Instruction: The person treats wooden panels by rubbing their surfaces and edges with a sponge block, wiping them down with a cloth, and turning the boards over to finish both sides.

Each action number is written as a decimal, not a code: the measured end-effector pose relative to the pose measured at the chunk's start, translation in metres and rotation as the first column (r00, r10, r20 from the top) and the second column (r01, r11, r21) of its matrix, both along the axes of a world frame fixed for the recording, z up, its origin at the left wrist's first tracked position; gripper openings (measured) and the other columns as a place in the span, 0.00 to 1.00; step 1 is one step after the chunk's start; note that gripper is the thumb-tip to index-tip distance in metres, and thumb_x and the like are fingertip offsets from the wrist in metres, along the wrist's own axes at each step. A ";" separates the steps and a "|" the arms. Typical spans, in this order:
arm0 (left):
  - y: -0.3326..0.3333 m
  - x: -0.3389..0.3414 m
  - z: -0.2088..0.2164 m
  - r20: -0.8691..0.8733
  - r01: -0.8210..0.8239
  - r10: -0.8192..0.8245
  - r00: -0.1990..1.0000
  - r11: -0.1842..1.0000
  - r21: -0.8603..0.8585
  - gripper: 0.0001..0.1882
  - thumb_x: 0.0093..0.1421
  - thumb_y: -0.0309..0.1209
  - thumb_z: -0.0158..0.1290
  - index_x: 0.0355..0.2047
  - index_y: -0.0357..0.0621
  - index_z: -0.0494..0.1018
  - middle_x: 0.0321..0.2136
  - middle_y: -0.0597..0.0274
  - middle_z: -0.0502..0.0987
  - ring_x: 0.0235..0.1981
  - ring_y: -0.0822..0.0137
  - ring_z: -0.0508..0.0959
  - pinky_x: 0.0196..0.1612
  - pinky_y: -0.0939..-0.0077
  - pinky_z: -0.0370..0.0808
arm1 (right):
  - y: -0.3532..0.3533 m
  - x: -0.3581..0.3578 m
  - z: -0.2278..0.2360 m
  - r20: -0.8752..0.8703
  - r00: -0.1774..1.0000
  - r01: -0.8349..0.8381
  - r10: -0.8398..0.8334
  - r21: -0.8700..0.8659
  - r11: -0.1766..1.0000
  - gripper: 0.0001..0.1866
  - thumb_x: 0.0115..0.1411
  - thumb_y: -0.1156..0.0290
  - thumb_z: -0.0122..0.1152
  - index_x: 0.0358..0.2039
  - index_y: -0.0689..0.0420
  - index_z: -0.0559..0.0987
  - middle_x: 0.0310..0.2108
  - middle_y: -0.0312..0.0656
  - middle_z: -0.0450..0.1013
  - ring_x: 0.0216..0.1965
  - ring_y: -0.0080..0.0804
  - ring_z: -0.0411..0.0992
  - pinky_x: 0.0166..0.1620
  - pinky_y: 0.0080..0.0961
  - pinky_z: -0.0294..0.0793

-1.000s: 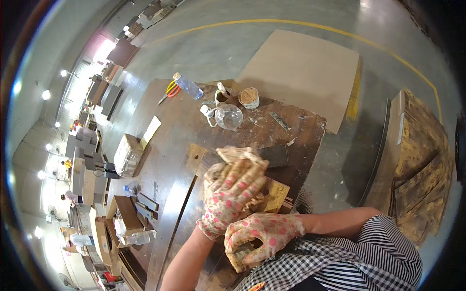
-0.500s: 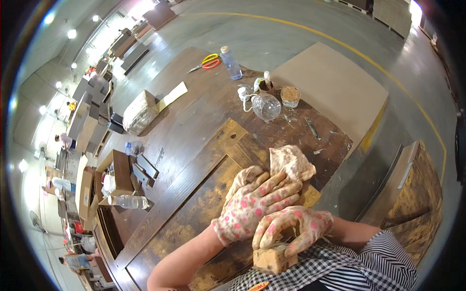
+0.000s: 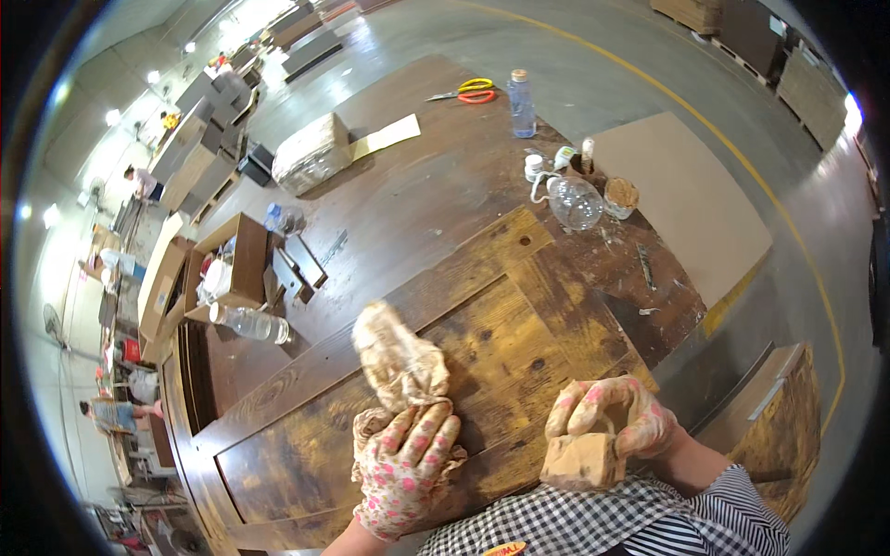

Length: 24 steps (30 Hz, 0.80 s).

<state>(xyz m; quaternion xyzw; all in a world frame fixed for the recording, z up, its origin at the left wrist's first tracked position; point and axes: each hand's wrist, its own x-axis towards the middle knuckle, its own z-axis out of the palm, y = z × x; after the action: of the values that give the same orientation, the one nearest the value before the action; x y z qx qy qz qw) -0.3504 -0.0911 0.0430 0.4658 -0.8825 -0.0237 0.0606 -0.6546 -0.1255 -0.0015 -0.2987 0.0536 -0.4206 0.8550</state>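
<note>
Both my hands wear stained white gloves with pink dots. My left hand [image 3: 403,473] presses a crumpled, brown-stained rag [image 3: 400,357] down on a brown wood-grain panel [image 3: 482,347], its fingers bunched over the cloth. Part of the rag sticks out beyond the fingertips. Near the panel's right front edge, my right hand [image 3: 607,417] is closed on a small tan block [image 3: 582,461], the fingers curled over its top and the thumb at its side. The panel has a framed, recessed face with dark blotches and lies on the dark brown table [image 3: 399,195].
At the far right stand a clear jug [image 3: 575,202], a blue-tinted bottle [image 3: 521,107] and a small tub [image 3: 620,196]. Scissors [image 3: 475,91] and a wrapped package [image 3: 313,153] lie farther back. An open box [image 3: 246,246] and a clear bottle [image 3: 250,324] are at left.
My left hand has swept the rag leftward and nearer across the panel, away from the right hand. The right hand has shifted right with the block. The view has turned.
</note>
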 end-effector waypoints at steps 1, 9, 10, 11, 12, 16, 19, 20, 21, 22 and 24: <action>0.004 0.007 -0.001 -0.021 -0.037 0.037 0.999 0.999 -0.011 0.31 0.51 0.37 0.60 0.57 0.47 0.74 0.60 0.59 0.73 0.57 0.55 0.73 0.58 0.60 0.70 | 0.000 0.001 0.000 -0.029 0.999 0.028 -0.028 0.000 1.000 0.24 0.53 0.68 0.76 0.50 0.63 0.81 0.53 0.53 0.74 0.57 0.46 0.72 0.61 0.43 0.70; 0.033 0.029 -0.001 -0.169 -0.145 0.141 0.975 0.989 -0.009 0.28 0.50 0.35 0.65 0.54 0.51 0.77 0.53 0.64 0.78 0.45 0.58 0.77 0.50 0.61 0.74 | -0.009 0.005 0.016 -0.242 0.964 0.085 -0.112 -0.120 0.989 0.25 0.52 0.66 0.77 0.48 0.62 0.81 0.51 0.52 0.75 0.55 0.42 0.74 0.59 0.42 0.73; 0.035 0.027 -0.002 -0.169 -0.141 0.140 0.976 0.990 0.001 0.27 0.51 0.36 0.64 0.53 0.53 0.77 0.52 0.64 0.78 0.44 0.59 0.77 0.49 0.61 0.74 | -0.018 0.007 0.020 -0.296 0.932 0.126 -0.210 -0.280 0.952 0.24 0.53 0.67 0.77 0.49 0.61 0.80 0.52 0.50 0.76 0.55 0.41 0.74 0.58 0.40 0.75; 0.037 0.026 -0.002 -0.174 -0.159 0.152 0.973 0.987 -0.022 0.26 0.51 0.36 0.64 0.53 0.53 0.77 0.51 0.65 0.78 0.44 0.60 0.77 0.48 0.61 0.74 | -0.027 0.005 0.029 -0.358 0.898 0.145 -0.256 -0.308 0.940 0.24 0.53 0.67 0.77 0.49 0.59 0.80 0.51 0.48 0.76 0.53 0.39 0.75 0.57 0.40 0.76; 0.039 0.023 -0.003 -0.191 -0.166 0.154 0.970 0.985 -0.046 0.26 0.51 0.36 0.64 0.53 0.54 0.77 0.51 0.66 0.78 0.44 0.60 0.77 0.47 0.60 0.74 | -0.039 0.004 0.038 -0.361 0.870 0.190 -0.336 -0.383 0.904 0.24 0.53 0.68 0.76 0.50 0.57 0.80 0.50 0.46 0.77 0.52 0.38 0.76 0.55 0.39 0.78; 0.038 0.019 -0.007 -0.201 -0.213 0.190 0.961 0.972 -0.096 0.26 0.49 0.35 0.64 0.52 0.53 0.77 0.51 0.66 0.79 0.43 0.60 0.77 0.47 0.60 0.74 | -0.115 0.028 0.065 -0.292 0.463 0.031 -0.837 -0.938 0.345 0.17 0.55 0.69 0.72 0.46 0.51 0.81 0.42 0.42 0.78 0.43 0.32 0.78 0.49 0.31 0.81; 0.036 0.021 -0.010 -0.246 -0.221 0.196 0.949 0.972 -0.078 0.28 0.44 0.32 0.65 0.50 0.51 0.78 0.50 0.65 0.80 0.43 0.59 0.77 0.48 0.59 0.74 | -0.162 0.066 0.074 -0.193 0.290 -0.269 -0.937 -0.956 0.114 0.13 0.56 0.67 0.71 0.40 0.55 0.81 0.40 0.42 0.78 0.41 0.32 0.78 0.45 0.29 0.81; 0.036 0.022 -0.010 -0.264 -0.215 0.185 0.947 0.972 -0.090 0.28 0.45 0.32 0.65 0.50 0.50 0.79 0.50 0.65 0.80 0.43 0.59 0.77 0.48 0.59 0.74 | -0.175 0.081 0.072 -0.185 0.307 -0.333 -0.933 -0.940 0.077 0.13 0.55 0.66 0.71 0.39 0.56 0.82 0.40 0.41 0.78 0.41 0.32 0.78 0.44 0.29 0.81; 0.036 0.023 -0.011 -0.274 -0.211 0.181 0.944 0.974 -0.083 0.27 0.45 0.32 0.65 0.50 0.50 0.79 0.49 0.64 0.80 0.44 0.59 0.77 0.48 0.59 0.74 | -0.186 0.094 0.071 -0.232 0.322 -0.356 -0.918 -0.928 0.109 0.13 0.56 0.65 0.71 0.39 0.56 0.83 0.40 0.42 0.78 0.41 0.33 0.78 0.44 0.30 0.80; 0.036 0.024 -0.010 -0.283 -0.205 0.178 0.943 0.976 -0.070 0.27 0.46 0.32 0.64 0.50 0.50 0.79 0.49 0.64 0.80 0.44 0.58 0.78 0.48 0.59 0.74 | -0.195 0.107 0.069 -0.270 0.343 -0.376 -0.900 -0.917 0.132 0.13 0.56 0.63 0.71 0.38 0.57 0.83 0.40 0.43 0.78 0.40 0.33 0.79 0.44 0.30 0.80; 0.036 0.026 -0.010 -0.286 -0.189 0.164 0.944 0.980 -0.064 0.27 0.49 0.35 0.65 0.52 0.51 0.78 0.51 0.64 0.79 0.44 0.59 0.77 0.47 0.59 0.74 | -0.202 0.122 0.064 -0.344 0.354 -0.436 -0.870 -0.883 0.172 0.15 0.57 0.61 0.70 0.38 0.58 0.83 0.40 0.44 0.78 0.40 0.35 0.79 0.45 0.31 0.80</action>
<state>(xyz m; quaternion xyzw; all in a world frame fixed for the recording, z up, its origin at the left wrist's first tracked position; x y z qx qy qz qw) -0.3245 -0.0549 0.0331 0.5317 -0.8200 -0.0435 0.2074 -0.5329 -0.3277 0.0628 -0.9012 0.2867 -0.2735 0.1754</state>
